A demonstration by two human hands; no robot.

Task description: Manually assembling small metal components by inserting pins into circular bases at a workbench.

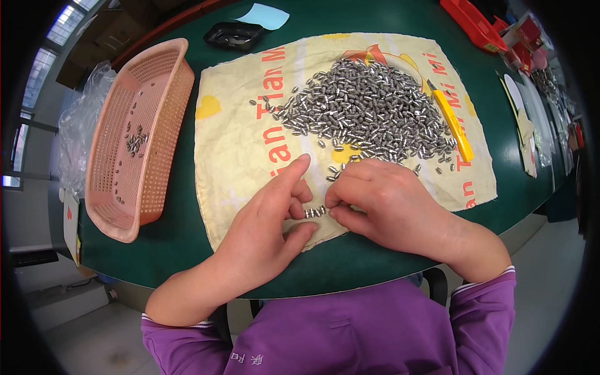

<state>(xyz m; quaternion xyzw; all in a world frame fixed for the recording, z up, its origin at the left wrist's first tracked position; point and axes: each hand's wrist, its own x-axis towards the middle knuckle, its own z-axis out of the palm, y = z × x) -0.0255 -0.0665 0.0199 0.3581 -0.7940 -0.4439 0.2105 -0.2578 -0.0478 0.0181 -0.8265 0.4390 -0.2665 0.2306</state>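
A short row of small barrel-shaped metal pieces [314, 212] sits side by side between my hands, near the front edge of the cloth. My left hand [269, 219] is at the row's left end, index finger stretched out, thumb apart and the other fingers curled. At the right end, the fingertips of my right hand [381, 200] are pinched together against the last metal piece. How firmly they hold it is hidden. Just beyond my hands, a large heap of the same pieces [375, 106] is spread on a cream printed cloth [231, 137].
A pink plastic basket [175, 106] with a few metal pieces stands on the left. A yellow utility knife [455, 128] lies right of the heap. Farther back are a black tray [234, 36], a light-blue paper [264, 15] and a red bin [472, 25] on the green table [300, 275].
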